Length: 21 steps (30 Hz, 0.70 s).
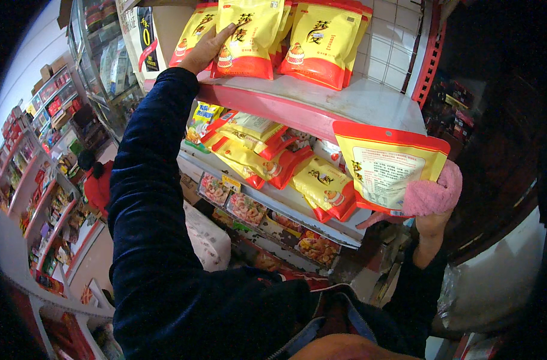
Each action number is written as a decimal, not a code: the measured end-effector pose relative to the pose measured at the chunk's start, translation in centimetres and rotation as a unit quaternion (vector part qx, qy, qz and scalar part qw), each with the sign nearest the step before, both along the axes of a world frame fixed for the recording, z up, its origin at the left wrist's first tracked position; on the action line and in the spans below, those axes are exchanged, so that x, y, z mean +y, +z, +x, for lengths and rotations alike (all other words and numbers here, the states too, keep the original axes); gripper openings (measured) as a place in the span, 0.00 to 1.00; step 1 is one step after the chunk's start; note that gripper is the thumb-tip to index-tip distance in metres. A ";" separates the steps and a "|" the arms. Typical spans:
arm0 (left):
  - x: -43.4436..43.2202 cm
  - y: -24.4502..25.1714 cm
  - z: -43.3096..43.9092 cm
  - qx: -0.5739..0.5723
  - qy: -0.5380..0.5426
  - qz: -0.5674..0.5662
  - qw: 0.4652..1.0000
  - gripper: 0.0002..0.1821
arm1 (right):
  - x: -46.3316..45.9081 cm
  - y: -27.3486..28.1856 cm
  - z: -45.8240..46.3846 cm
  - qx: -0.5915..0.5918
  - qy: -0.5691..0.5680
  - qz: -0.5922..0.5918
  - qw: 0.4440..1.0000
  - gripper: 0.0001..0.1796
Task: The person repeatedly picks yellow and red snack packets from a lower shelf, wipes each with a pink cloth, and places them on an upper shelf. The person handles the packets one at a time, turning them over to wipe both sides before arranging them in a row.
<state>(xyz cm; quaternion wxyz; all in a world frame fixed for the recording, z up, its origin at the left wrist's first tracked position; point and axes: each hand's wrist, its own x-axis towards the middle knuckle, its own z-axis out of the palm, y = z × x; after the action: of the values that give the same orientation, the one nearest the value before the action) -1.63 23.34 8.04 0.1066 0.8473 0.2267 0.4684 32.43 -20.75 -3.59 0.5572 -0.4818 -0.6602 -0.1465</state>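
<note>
My left hand (210, 47) reaches up to the upper shelf, its thumb over the front of a yellow and red food pouch (251, 40) that stands upright. Similar pouches (321, 45) stand beside it. On the right, my right hand (435, 220) holds another yellow and red pouch (386, 168), its printed back facing me, together with a pink cloth (435, 191) that covers the fingers. This pouch is tilted in front of the shelf edge. More yellow and red pouches (323, 180) lie in a loose pile on the lower shelf.
The upper shelf (368, 96) has a pink front edge; the lower shelf's edge (345, 240) carries food pictures. A red slotted upright (429, 58) stands right of the upper shelf. Far left, stocked shelves (44, 216) line an aisle, where a person in red (97, 180) is partly visible.
</note>
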 end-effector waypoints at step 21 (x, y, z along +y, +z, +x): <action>0.3 0.3 2.3 -0.074 0.221 0.150 0.961 0.46 | -0.3 0.2 -0.6 0.034 0.034 -0.011 0.999 0.26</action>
<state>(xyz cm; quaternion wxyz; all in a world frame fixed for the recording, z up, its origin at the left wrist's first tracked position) 0.69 23.67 8.31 -0.1113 0.7455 0.3269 0.5701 31.79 -21.04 -3.41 0.5790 -0.4697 -0.6584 -0.1033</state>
